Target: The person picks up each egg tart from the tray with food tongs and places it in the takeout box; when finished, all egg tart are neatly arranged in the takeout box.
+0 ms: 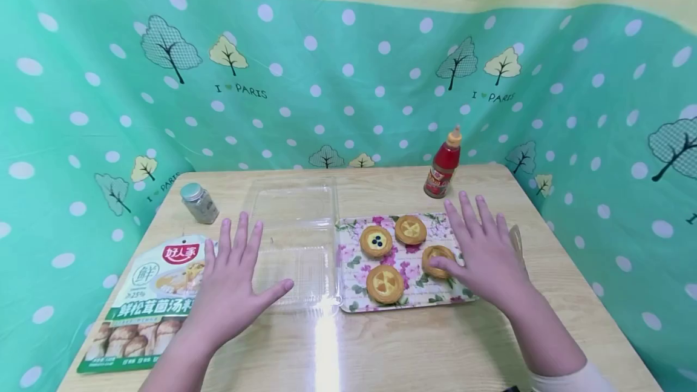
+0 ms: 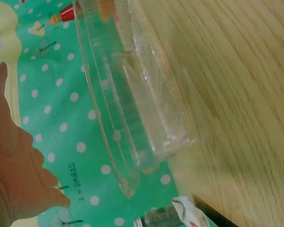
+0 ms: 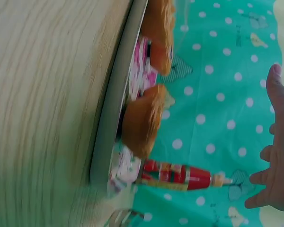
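My left hand [image 1: 231,286] is held palm down with its fingers spread, between a soup seasoning packet [image 1: 144,301] and an open clear plastic clamshell box [image 1: 294,231]. It holds nothing. Over the right end of a flowered tray [image 1: 356,306] hovers my right hand [image 1: 490,259], also spread and holding nothing. Several egg tarts lie on the tray: one with dark berries [image 1: 376,241], one at the back [image 1: 411,230], one at the front [image 1: 385,284], and one near my right thumb [image 1: 437,261]. The right wrist view shows that hand [image 3: 279,165] raised apart from the tarts [image 3: 144,120].
A red sauce bottle [image 1: 443,165] stands behind the tray. At the back left is a small jar [image 1: 199,203] with a green lid. Some thin curved object [image 1: 516,241] is partly hidden behind my right hand. A polka-dot curtain [image 1: 348,101] encloses the wooden table [image 1: 392,349].
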### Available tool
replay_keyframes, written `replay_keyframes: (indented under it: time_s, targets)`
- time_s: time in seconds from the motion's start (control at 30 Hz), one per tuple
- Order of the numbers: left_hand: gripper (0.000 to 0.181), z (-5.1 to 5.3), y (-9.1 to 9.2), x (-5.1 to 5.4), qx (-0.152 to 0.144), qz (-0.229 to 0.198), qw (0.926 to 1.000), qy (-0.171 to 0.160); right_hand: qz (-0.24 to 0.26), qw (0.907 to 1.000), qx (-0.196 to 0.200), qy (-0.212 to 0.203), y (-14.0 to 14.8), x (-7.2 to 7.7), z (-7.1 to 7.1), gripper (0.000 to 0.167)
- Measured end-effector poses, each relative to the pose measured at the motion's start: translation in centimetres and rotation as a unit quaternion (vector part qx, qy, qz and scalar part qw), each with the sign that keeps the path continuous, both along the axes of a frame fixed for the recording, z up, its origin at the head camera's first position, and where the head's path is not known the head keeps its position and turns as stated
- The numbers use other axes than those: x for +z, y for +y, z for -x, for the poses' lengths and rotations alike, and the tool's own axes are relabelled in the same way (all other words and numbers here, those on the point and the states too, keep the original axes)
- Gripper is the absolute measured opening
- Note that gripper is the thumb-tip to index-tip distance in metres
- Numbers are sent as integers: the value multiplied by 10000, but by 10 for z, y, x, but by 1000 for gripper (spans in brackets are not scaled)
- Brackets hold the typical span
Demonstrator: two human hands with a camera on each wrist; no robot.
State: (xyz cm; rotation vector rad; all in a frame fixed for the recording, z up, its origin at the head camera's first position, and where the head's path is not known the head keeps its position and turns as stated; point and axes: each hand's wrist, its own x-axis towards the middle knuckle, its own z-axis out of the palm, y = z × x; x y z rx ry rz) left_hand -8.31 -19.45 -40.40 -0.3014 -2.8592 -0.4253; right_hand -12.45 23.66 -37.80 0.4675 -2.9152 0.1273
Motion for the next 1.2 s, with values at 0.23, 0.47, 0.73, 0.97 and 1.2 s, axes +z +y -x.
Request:
replay_keyframes:
  time_s: [0.23, 0.47, 0.73, 0.97, 1.2]
  targets:
    - [111, 3, -17, 0, 175, -572, 9973, -427, 258, 9988, -388, -177, 27, -6, 1, 108]
    - [116, 2, -38, -6, 456, -1227, 9844, -1177, 614, 9895, -1034, -799, 53, -16, -4, 113]
    - [123, -1, -55, -14, 509, -1760, 9586, -2180, 743, 9711, -1633, -1577, 81, -39, -11, 123]
    - [133, 0, -60, -21, 498, -1875, 9471, -2556, 622, 9501, -1931, -2371, 100, -49, -16, 129]
    - [135, -1, -62, -25, 568, -1983, 9357, -2861, 702, 9358, -1961, -2846, 105, -55, -17, 117]
